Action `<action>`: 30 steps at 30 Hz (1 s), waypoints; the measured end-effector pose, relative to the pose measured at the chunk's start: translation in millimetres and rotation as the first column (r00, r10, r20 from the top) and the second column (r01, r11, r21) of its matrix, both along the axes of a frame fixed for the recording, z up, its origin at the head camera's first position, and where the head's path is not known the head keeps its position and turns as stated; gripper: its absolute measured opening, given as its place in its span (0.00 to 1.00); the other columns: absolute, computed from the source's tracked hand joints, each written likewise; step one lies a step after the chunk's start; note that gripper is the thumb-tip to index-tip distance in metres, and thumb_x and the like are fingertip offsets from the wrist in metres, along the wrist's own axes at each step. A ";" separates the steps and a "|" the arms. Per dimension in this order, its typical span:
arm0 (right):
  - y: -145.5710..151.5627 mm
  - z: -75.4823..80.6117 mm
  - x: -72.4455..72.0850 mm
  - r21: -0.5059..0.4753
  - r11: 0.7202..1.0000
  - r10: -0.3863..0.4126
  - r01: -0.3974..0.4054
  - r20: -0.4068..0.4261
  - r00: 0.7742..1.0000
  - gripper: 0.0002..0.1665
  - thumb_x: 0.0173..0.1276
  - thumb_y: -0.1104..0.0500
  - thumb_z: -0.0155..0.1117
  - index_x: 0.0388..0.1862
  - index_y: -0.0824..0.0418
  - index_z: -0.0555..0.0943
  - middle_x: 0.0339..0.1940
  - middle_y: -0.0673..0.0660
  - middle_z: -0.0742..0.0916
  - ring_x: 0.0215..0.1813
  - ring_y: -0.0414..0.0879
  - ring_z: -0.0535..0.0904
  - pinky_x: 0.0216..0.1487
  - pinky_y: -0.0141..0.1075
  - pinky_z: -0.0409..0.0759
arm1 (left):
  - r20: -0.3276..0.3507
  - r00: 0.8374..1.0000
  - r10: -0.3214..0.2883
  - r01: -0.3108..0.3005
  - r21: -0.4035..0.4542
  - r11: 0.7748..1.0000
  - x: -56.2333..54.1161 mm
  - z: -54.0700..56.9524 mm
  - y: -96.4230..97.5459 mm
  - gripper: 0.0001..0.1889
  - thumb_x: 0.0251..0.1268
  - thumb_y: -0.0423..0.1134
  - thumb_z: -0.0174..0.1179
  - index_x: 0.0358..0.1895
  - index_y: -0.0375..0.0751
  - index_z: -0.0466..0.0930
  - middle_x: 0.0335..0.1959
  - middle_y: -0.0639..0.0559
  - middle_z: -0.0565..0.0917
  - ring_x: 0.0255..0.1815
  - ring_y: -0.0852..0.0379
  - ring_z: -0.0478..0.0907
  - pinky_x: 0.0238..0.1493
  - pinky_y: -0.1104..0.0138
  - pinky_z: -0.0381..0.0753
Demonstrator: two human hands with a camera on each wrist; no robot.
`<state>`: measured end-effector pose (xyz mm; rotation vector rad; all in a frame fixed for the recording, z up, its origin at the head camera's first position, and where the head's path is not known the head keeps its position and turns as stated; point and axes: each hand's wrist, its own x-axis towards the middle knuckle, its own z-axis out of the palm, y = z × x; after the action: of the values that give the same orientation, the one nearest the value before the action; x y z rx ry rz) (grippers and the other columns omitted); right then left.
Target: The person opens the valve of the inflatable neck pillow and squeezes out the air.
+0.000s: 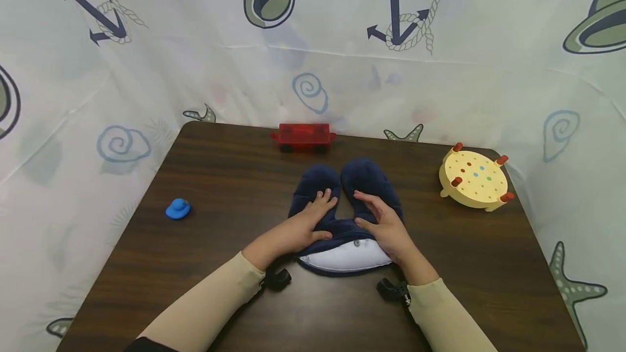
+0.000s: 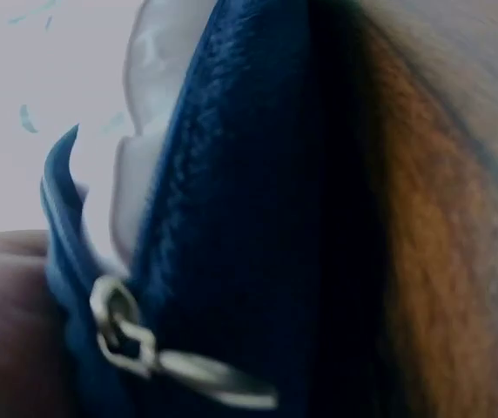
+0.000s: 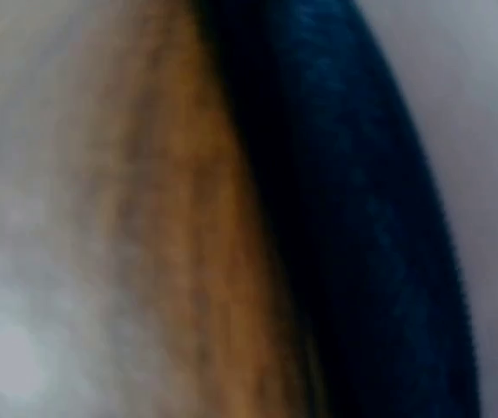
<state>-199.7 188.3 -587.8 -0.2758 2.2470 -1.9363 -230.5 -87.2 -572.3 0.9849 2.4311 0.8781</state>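
Observation:
A navy U-shaped neck pillow lies on the table with its two rounded arms pointing away from me. Along its near edge the cover gapes, and white inner material shows through. My left hand rests on the left arm of the pillow, its fingers extended. On the right side, my right hand touches the cover with its fingers slightly bent. Up close in the left wrist view, a metal zipper pull hangs at the edge of the navy cloth. The right wrist view has only a blurred navy edge.
A red toy wagon-like block stands at the back edge of the brown table. At the right sits a round yellow toy with red-tipped pegs. A small blue toy duck is at the left. Behind hangs a sea-patterned cloth.

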 end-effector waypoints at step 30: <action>33.6 14.7 -13.8 -0.288 0.949 0.177 -0.125 0.164 0.970 0.47 0.90 0.61 0.51 0.94 0.47 0.37 0.94 0.53 0.35 0.93 0.52 0.24 0.90 0.59 0.29 | -0.015 0.990 0.143 -0.143 -0.187 0.972 8.2 19.0 -21.7 0.75 0.55 0.77 0.73 0.92 0.45 0.33 0.91 0.37 0.28 0.92 0.33 0.24 0.90 0.38 0.39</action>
<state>-213.4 222.0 -573.1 -0.2779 1.7837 -2.0932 -222.2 -109.0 -553.3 0.7506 2.5561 0.6773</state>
